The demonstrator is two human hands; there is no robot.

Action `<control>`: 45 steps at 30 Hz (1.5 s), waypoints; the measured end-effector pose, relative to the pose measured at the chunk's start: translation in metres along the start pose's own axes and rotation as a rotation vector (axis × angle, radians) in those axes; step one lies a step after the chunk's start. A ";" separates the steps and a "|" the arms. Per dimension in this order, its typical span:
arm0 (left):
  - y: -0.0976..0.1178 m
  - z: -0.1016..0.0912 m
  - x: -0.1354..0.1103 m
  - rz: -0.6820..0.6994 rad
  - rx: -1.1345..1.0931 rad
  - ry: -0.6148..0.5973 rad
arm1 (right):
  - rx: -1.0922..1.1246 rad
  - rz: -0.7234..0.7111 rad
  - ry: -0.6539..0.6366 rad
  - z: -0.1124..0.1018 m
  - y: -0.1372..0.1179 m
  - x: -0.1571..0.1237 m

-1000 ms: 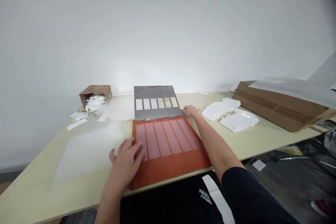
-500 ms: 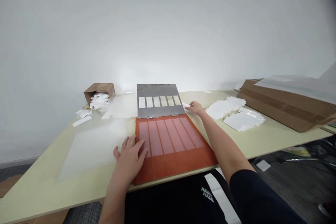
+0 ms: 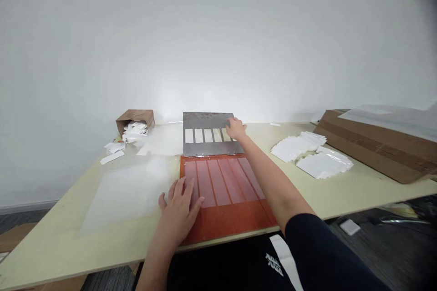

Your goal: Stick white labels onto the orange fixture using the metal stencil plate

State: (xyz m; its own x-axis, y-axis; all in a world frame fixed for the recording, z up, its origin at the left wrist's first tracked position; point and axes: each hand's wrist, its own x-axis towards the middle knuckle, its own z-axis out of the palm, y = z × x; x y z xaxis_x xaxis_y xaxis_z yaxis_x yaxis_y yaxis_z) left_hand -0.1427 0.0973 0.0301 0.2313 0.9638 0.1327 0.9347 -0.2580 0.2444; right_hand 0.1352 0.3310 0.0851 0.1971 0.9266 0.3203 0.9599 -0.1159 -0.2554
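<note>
An orange-red board point(image 3: 235, 218) lies at the table's front edge, with long pinkish panels set side by side across it. Hinged to its far edge is a grey plate point(image 3: 205, 119) with a row of rectangular cut-outs, folded back from the board. My left hand point(image 3: 179, 209) rests on the board's left edge, fingers spread and holding nothing. My right hand point(image 3: 236, 129) is at the plate's upper right edge, fingers bent over its face and thumb side beyond the edge. The hand covers the rightmost cut-out, and what lies under its fingers is hidden.
White packets point(image 3: 297, 145) lie fanned on the right, near a large cardboard box point(image 3: 372, 145). A small carton point(image 3: 135, 115) full of white slips stands at the back left, with loose slips point(image 3: 112, 157) before it. A translucent sheet point(image 3: 123, 191) lies left of the board.
My right hand has moved left from beside the plate onto its upper right part. The white piece near its fingers no longer shows. My left hand stays on the board; the view shifted slightly.
</note>
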 end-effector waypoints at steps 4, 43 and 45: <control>0.008 0.000 -0.002 -0.010 0.046 -0.021 | -0.023 -0.165 -0.053 0.001 -0.054 0.030; 0.009 -0.022 -0.026 0.113 0.017 0.886 | -0.297 -0.797 0.792 -0.097 -0.025 -0.172; 0.006 -0.026 -0.025 0.181 0.029 0.949 | -0.312 -0.834 0.808 -0.085 -0.020 -0.206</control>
State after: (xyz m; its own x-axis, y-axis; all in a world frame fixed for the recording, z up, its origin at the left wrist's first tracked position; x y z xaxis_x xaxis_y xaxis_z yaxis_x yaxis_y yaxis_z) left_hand -0.1497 0.0694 0.0529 0.0697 0.4502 0.8902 0.9155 -0.3833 0.1222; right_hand 0.0927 0.1122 0.1013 -0.5470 0.2785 0.7894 0.8361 0.2276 0.4991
